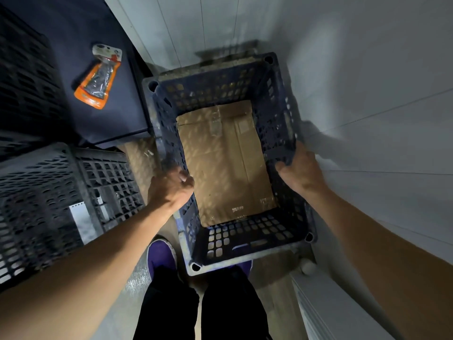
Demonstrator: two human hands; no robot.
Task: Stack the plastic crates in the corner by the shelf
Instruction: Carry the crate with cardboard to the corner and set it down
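Head view: blue crate (228, 244) with cardboard liner (225, 168) at centre frame, left hand (170, 188) closed on its 9 o'clock rim, right hand (300, 171) closed on its 3 o'clock rim; grey crates (49, 192) at 9 o'clock, orange packet (98, 77) on dark shelf (73, 33) at 11 o'clock.

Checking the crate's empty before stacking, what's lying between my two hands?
In the head view, a flattened cardboard sheet lines the blue crate's floor between the left hand and right hand. Nothing else shows there.
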